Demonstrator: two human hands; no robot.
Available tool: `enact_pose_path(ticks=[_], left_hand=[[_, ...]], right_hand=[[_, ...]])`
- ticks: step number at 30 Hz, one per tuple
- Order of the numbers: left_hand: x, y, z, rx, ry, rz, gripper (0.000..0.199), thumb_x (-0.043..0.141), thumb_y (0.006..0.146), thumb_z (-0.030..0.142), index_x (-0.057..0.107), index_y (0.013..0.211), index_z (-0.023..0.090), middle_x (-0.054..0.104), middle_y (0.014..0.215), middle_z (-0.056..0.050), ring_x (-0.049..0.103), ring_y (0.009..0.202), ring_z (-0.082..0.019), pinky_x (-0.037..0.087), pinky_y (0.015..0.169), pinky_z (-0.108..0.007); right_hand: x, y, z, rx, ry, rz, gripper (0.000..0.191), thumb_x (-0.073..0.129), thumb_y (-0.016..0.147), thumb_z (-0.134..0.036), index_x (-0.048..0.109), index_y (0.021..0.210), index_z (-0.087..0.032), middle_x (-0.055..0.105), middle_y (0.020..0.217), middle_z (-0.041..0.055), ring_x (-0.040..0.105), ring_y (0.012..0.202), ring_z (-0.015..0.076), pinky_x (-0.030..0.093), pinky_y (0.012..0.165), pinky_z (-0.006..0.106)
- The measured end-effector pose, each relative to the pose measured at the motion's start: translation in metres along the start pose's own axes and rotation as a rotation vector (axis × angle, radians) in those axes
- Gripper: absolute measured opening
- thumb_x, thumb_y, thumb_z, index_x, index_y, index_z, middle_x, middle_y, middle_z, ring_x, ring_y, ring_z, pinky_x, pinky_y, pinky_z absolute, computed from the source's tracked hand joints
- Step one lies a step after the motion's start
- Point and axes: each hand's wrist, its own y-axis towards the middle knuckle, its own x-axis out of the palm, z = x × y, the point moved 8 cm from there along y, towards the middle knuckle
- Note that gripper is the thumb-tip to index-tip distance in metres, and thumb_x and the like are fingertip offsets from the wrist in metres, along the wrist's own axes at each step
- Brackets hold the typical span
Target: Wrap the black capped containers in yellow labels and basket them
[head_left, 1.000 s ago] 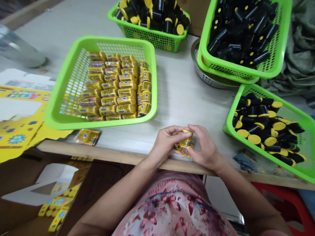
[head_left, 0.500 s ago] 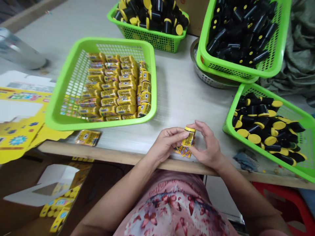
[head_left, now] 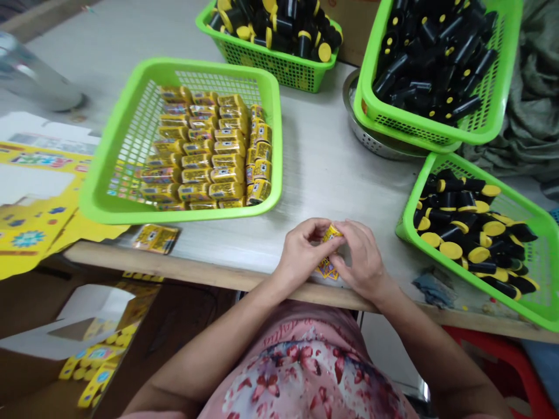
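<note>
1. Tilted from its earlier upright pose, one small yellow cylindrical container (head_left: pixel 332 232) sat between my left hand (head_left: pixel 304 251) and right hand (head_left: pixel 363 256), above the pale tabletop (head_left: pixel 317 174).
2. Fingers of both curled partly closed, holding it.
3. At least four green plastic baskets (head_left: pixel 183 216) showed.

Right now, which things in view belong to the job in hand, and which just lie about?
Seemingly in use:
- yellow container, in left hand
- printed pieces below it
- wrapped containers
- yellow-capped black containers

Probably just lying about:
- blue rag
- pale bottle
- crumpled fabric
</note>
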Motion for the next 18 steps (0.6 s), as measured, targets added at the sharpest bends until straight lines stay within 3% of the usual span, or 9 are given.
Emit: enact_pose_path(ticks=[3, 5, 8, 11, 14, 16, 18], left_hand=[[0.006, -0.002, -0.006, -0.053, -0.142, -0.105, 0.033, 0.084, 0.060, 0.027, 0.073, 0.090, 0.017, 0.073, 0.084, -0.002, 0.064, 0.079, -0.017, 0.051, 0.077, -0.029], [0.006, -0.005, -0.008, -0.079, -0.207, -0.149, 0.036, 0.083, 0.062, 0.024, 0.072, 0.096, 0.017, 0.074, 0.092, -0.004, 0.066, 0.086, -0.019, 0.051, 0.083, -0.032], [-0.001, -0.007, -0.006, -0.042, -0.275, -0.141, 0.047, 0.083, 0.061, 0.020, 0.070, 0.107, 0.018, 0.074, 0.099, -0.005, 0.067, 0.094, -0.020, 0.049, 0.091, -0.034], [-0.009, -0.008, -0.003, -0.016, -0.381, -0.108, 0.061, 0.086, 0.058, 0.018, 0.067, 0.116, 0.020, 0.073, 0.099, -0.005, 0.067, 0.092, -0.020, 0.049, 0.090, -0.033], [-0.018, -0.008, -0.004, -0.044, -0.514, -0.049, 0.069, 0.090, 0.056, 0.022, 0.065, 0.121, 0.022, 0.070, 0.102, -0.005, 0.065, 0.088, -0.018, 0.050, 0.083, -0.031], [-0.020, -0.008, -0.007, -0.103, -0.606, -0.024, 0.067, 0.092, 0.054, 0.024, 0.067, 0.116, 0.021, 0.069, 0.102, -0.006, 0.063, 0.088, -0.017, 0.049, 0.080, -0.029], [-0.013, -0.009, -0.013, -0.214, -0.683, -0.075, 0.057, 0.092, 0.053, 0.029, 0.071, 0.105, 0.018, 0.070, 0.097, -0.006, 0.062, 0.084, -0.016, 0.049, 0.076, -0.028]], right_hand=[[-0.009, 0.006, 0.002, 0.044, 0.006, -0.053, 0.076, 0.057, 0.089, -0.012, 0.023, 0.156, -0.023, 0.062, 0.128, 0.0147, 0.059, 0.121, 0.0300, 0.057, 0.098, 0.054], [-0.013, 0.013, 0.002, 0.059, 0.045, -0.174, 0.073, 0.057, 0.089, -0.013, 0.028, 0.155, -0.025, 0.057, 0.137, 0.0154, 0.054, 0.129, 0.0310, 0.055, 0.102, 0.056], [-0.015, 0.024, -0.004, -0.024, 0.074, -0.387, 0.067, 0.046, 0.089, -0.004, 0.038, 0.151, -0.029, 0.058, 0.141, 0.0107, 0.053, 0.133, 0.0289, 0.054, 0.105, 0.055], [-0.019, 0.041, -0.006, -0.127, 0.074, -0.468, 0.066, 0.040, 0.087, -0.001, 0.047, 0.146, -0.032, 0.066, 0.130, 0.0094, 0.063, 0.121, 0.0261, 0.061, 0.095, 0.048], [-0.023, 0.077, 0.004, -0.165, 0.078, -0.461, 0.054, 0.045, 0.091, -0.007, 0.053, 0.140, -0.031, 0.070, 0.120, 0.0100, 0.069, 0.109, 0.0244, 0.064, 0.087, 0.042], [-0.021, 0.115, 0.019, -0.148, 0.051, -0.431, 0.043, 0.051, 0.094, -0.015, 0.057, 0.134, -0.029, 0.071, 0.116, 0.0098, 0.070, 0.105, 0.0243, 0.063, 0.087, 0.041], [-0.009, 0.161, 0.036, -0.111, 0.031, -0.412, 0.033, 0.055, 0.094, -0.022, 0.062, 0.127, -0.026, 0.072, 0.115, 0.0099, 0.071, 0.102, 0.0245, 0.062, 0.087, 0.042]])
